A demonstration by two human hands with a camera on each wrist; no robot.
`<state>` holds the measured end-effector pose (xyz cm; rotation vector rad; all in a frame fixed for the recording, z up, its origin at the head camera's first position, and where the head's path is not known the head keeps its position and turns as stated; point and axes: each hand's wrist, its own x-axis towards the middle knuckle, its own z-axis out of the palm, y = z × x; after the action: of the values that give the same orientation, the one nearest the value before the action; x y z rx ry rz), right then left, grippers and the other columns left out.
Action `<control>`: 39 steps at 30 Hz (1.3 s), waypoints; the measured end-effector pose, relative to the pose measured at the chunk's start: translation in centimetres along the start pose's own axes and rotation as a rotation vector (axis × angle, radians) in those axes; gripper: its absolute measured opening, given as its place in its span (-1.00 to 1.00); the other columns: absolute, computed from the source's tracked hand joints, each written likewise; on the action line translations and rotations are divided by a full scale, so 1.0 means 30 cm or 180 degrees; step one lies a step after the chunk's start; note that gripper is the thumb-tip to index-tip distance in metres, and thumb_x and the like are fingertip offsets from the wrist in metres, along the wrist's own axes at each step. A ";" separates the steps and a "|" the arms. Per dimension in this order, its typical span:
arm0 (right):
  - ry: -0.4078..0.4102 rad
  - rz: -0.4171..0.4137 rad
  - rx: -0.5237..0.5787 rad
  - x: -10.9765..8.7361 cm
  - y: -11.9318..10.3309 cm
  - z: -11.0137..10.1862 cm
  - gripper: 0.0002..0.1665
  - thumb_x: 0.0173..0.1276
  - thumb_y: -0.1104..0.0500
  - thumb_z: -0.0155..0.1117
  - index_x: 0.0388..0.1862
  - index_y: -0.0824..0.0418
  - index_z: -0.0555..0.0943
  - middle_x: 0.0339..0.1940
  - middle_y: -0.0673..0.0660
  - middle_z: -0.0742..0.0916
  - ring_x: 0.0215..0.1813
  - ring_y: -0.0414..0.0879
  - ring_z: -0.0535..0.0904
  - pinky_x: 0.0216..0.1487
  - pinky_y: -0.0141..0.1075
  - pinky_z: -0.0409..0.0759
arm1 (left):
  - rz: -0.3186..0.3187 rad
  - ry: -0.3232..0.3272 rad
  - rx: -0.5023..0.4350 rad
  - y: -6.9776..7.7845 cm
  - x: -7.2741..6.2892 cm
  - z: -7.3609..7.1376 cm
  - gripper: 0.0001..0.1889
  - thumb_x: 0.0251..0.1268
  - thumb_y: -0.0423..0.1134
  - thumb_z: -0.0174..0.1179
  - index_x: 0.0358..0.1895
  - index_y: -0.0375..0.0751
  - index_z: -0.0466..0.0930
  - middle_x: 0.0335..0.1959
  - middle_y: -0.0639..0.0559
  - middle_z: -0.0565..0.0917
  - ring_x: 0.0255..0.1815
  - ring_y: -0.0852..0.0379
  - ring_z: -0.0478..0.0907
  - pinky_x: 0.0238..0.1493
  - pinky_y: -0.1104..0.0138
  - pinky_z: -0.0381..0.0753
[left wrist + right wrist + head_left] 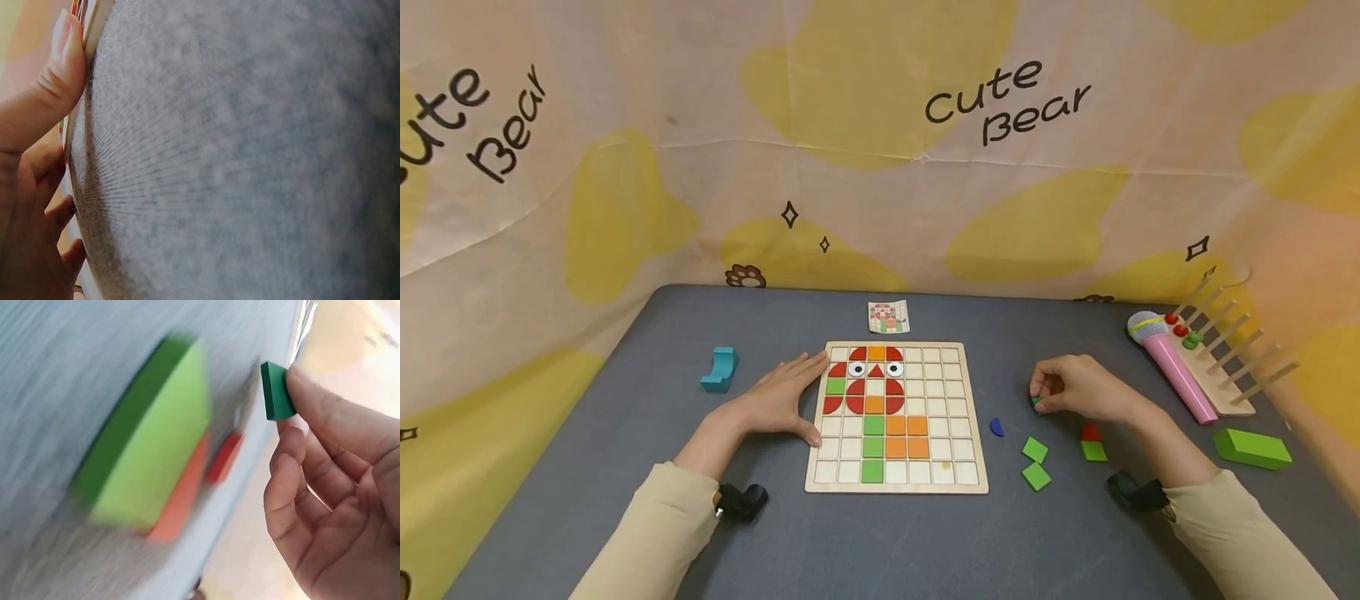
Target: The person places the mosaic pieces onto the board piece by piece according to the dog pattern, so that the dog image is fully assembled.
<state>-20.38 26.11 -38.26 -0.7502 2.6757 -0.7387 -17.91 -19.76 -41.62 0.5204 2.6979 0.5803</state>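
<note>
In the head view my left hand lies at the left edge of a wooden grid board, thumb and fingers spread along its rim. The left wrist view shows the thumb against that edge. On the board, red, orange and green tiles and two eye tiles form a figure. To the board's right, my right hand pinches a small dark green tile between thumb and fingers. Closer to me lie two light green tiles, a blue half-round piece, and a green tile beside a red piece.
A small picture card lies behind the board. At left stands a teal curved block. On the right are a pink toy microphone, a pegged wooden stand with red and green beads, and a long green block.
</note>
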 end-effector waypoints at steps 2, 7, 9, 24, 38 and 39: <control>0.0076 -0.0002 -0.0021 0.011 -0.028 0.012 -0.85 0.16 0.22 0.49 -0.38 0.07 0.65 -0.53 -0.08 0.64 -0.45 -0.32 0.48 -0.39 -0.45 0.47 | 0.0008 -0.0003 0.0008 -0.001 0.003 -0.001 0.33 -0.29 0.27 0.53 0.59 -0.17 -0.01 0.65 -0.09 0.01 0.66 -0.25 -0.09 0.58 -0.23 -0.05; 0.0215 -0.0064 0.0048 0.041 -0.112 0.060 -0.86 0.16 0.25 0.49 -0.33 0.07 0.69 -0.47 -0.08 0.70 -0.41 -0.32 0.53 -0.35 -0.46 0.52 | 0.0020 -0.0004 0.0035 -0.004 0.008 0.001 0.32 -0.28 0.28 0.53 0.59 -0.16 -0.01 0.65 -0.08 0.00 0.66 -0.24 -0.10 0.58 -0.23 -0.05; 0.0227 -0.0136 0.0112 0.054 -0.144 0.082 -0.87 0.17 0.25 0.48 -0.32 0.09 0.69 -0.45 -0.07 0.71 -0.40 -0.32 0.55 -0.36 -0.46 0.53 | 0.0021 0.0001 0.0043 -0.005 0.009 0.001 0.32 -0.28 0.28 0.53 0.59 -0.16 -0.01 0.65 -0.09 0.00 0.66 -0.25 -0.10 0.58 -0.23 -0.05; 0.0202 -0.0133 0.0429 0.139 -0.314 0.194 -0.90 0.20 0.24 0.46 -0.34 0.08 0.69 -0.48 -0.06 0.70 -0.41 -0.28 0.55 -0.34 -0.46 0.50 | 0.0075 0.0026 0.0056 -0.005 0.010 0.002 0.32 -0.27 0.26 0.54 0.59 -0.17 0.00 0.65 -0.09 0.01 0.66 -0.25 -0.09 0.58 -0.23 -0.04; 0.0082 -0.0089 0.0212 0.167 -0.345 0.240 -0.90 0.16 0.31 0.45 -0.42 0.12 0.71 -0.55 -0.05 0.70 -0.48 -0.27 0.51 -0.43 -0.45 0.45 | 0.0011 -0.0009 0.0019 -0.005 0.007 0.002 0.33 -0.29 0.28 0.53 0.59 -0.17 -0.01 0.65 -0.10 0.02 0.66 -0.26 -0.10 0.58 -0.24 -0.05; 0.0090 -0.0079 0.0200 0.168 -0.346 0.242 -0.89 0.16 0.31 0.46 -0.43 0.12 0.70 -0.55 -0.06 0.70 -0.48 -0.27 0.51 -0.43 -0.45 0.45 | 0.0012 -0.0008 0.0017 -0.006 0.007 0.002 0.33 -0.29 0.29 0.53 0.59 -0.18 -0.02 0.65 -0.10 0.01 0.66 -0.26 -0.10 0.58 -0.24 -0.05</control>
<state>-17.58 12.81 -39.32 -0.7638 2.6593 -0.8415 -18.12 -19.79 -41.79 0.5272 2.6973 0.5733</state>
